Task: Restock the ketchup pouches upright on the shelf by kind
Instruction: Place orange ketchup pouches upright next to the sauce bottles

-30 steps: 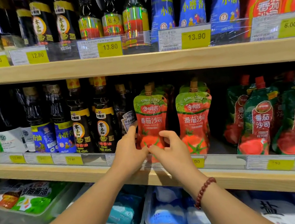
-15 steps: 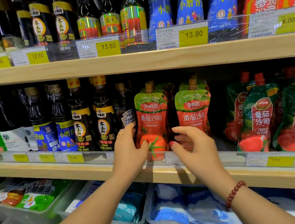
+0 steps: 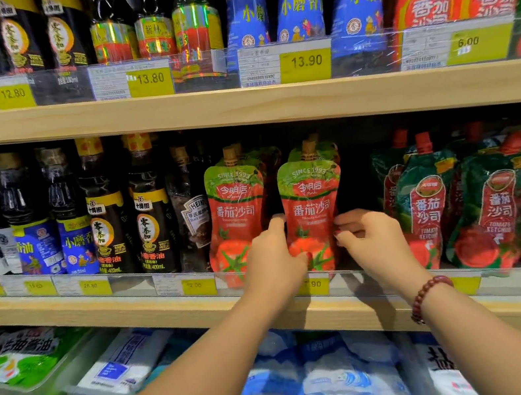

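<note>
Red-green tomato-print pouch; dark-green pouches; yellow price tags; maroon bead bracelet.

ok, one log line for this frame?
step: straightening | left hand: on second light-green pouch | right hand: on its other edge | pouch: upright on shelf

Both forearms are bare, no sleeves showing. The right wrist wears a bracelet of round dark-red beads. The hands carry no gloves.

A grocery shop: wooden shelves packed with sauce bottles and ketchup pouches, yellow price tags clipped along every edge
</note>
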Demonstrator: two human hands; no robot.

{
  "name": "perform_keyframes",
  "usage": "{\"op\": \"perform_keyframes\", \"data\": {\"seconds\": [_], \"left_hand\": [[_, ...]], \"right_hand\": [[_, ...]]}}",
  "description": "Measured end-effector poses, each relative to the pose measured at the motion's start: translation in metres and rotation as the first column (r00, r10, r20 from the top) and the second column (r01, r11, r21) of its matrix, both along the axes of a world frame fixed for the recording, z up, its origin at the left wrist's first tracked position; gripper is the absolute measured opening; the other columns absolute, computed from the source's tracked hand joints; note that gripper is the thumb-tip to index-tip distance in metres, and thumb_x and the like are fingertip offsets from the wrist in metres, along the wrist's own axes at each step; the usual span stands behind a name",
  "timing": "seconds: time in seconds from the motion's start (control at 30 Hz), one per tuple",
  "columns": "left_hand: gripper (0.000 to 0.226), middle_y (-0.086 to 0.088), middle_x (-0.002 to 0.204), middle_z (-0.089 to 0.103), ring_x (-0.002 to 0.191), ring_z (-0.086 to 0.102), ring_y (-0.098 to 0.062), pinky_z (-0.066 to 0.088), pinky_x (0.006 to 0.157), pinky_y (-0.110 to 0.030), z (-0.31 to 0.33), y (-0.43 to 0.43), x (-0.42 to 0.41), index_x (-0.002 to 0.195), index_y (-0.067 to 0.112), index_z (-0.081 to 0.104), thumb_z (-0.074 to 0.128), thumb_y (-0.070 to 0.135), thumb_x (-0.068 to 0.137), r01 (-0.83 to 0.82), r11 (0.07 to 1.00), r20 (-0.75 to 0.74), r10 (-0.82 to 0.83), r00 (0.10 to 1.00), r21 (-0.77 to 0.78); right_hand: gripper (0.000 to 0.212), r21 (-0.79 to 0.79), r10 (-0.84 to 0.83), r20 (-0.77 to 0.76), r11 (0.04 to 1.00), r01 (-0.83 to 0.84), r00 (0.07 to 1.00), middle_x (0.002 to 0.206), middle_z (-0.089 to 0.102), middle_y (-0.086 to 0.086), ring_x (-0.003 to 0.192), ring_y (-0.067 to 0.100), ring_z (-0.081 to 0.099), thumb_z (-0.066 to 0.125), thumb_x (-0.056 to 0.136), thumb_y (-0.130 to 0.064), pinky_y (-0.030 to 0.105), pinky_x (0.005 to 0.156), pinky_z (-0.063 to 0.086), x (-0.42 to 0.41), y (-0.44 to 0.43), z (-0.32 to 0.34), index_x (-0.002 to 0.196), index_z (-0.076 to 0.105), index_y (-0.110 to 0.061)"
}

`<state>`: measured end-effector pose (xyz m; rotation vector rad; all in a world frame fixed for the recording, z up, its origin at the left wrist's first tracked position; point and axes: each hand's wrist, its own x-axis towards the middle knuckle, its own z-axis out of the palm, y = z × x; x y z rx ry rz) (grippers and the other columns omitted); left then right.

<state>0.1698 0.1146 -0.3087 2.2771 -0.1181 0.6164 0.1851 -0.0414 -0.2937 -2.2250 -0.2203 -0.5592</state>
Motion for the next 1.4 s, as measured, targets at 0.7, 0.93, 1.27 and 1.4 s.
{"op": "perform_keyframes", "data": {"seconds": [0.7, 0.93, 1.27, 1.4], "left_hand": [[0.055, 0.007, 0.099, 0.055, 0.093, 0.056, -0.017, 0.050, 0.074, -0.031, 0.006, 0.010, 0.012, 0.131, 0.023, 0.037, 0.057, 0.004, 0.085, 0.126, 0.992, -0.127, -0.128, 0.984, -0.021], [0.052, 0.007, 0.104, 0.056, 0.092, 0.057, -0.013, 0.049, 0.072, -0.028, 0.003, 0.012, 0.010, 0.132, 0.022, 0.038, 0.058, 0.007, 0.087, 0.108, 0.994, -0.129, -0.106, 0.986, 0.011], [0.038, 0.004, 0.106, 0.058, 0.098, 0.056, -0.005, 0.045, 0.086, -0.014, -0.001, -0.037, -0.039, 0.118, 0.014, 0.058, 0.063, 0.007, 0.080, 0.048, 0.992, 0.431, 0.006, 0.902, -0.113], [0.040, 0.004, 0.113, 0.056, 0.105, 0.056, -0.009, 0.046, 0.092, -0.023, 0.002, -0.098, -0.032, 0.125, 0.016, 0.053, 0.061, 0.012, 0.086, 0.221, 0.961, 0.252, -0.176, 0.952, -0.165]], "right_hand": [[0.021, -0.143, -0.069, 0.005, 0.987, 0.069, 0.998, 0.055, 0.051, 0.006, 0.049, 0.014, 0.046, 0.054, 0.088, -0.011, 0.025, 0.042, 0.027, 0.013, -0.007, -0.010, 0.073, 0.061, 0.003], [0.020, -0.110, -0.045, 0.035, 0.993, 0.048, 0.998, 0.059, 0.055, 0.005, 0.058, 0.018, 0.054, 0.057, 0.087, -0.009, 0.025, 0.047, 0.035, 0.009, -0.007, -0.012, 0.076, 0.064, 0.005], [0.017, 0.132, -0.182, 0.489, 0.982, 0.134, 0.853, 0.084, 0.064, 0.001, 0.073, 0.002, 0.058, 0.066, 0.083, -0.005, 0.009, 0.067, 0.046, -0.041, -0.091, -0.008, 0.099, 0.067, -0.010], [0.027, 0.058, -0.253, 0.341, 0.967, 0.248, 0.905, 0.101, 0.063, 0.006, 0.070, -0.006, 0.050, 0.063, 0.086, -0.010, 0.003, 0.062, 0.039, -0.037, -0.104, -0.011, 0.112, 0.062, -0.006]]}}
